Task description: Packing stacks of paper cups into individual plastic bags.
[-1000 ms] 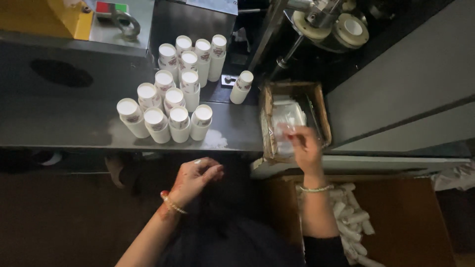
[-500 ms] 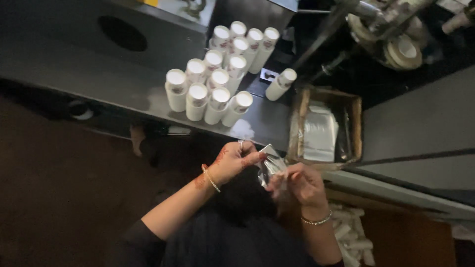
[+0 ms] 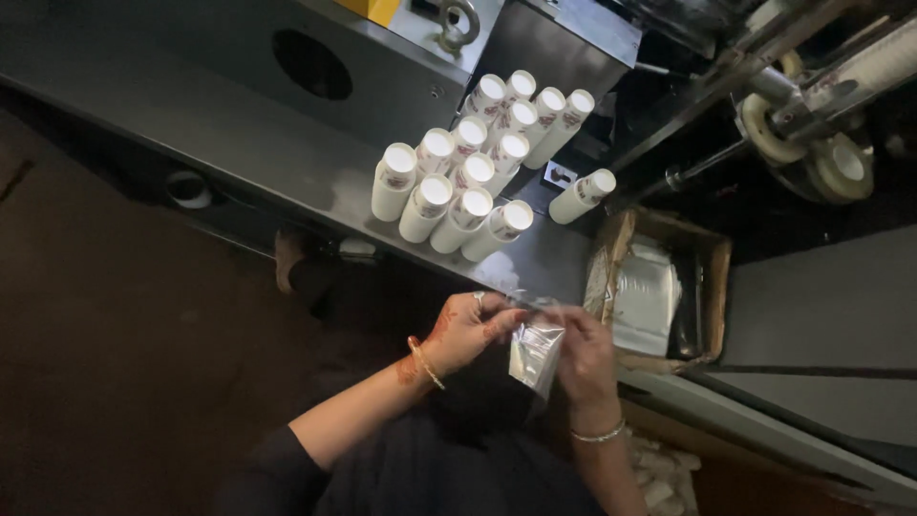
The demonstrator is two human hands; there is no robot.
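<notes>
Both hands met over the person's lap: the left hand [image 3: 468, 330] pinched the upper edge of a small clear, shiny plastic pouch [image 3: 535, 352], and the right hand [image 3: 585, 355] gripped its other side, fingers closed on the film. The pouch hung between them, just below the edge of the grey metal tabletop [image 3: 287, 162]. It looked very light, limp and slick, likely to crumple or slip, so the top corners seemed the surest hold. Beyond the left hand stood a cluster of white cylindrical bottles with white caps [image 3: 468, 182]; beyond the right hand sat a brown cardboard box [image 3: 712, 287] of similar pouches. Whether the pouch held anything could not be made out, and the right fingertips were hidden behind it.
</notes>
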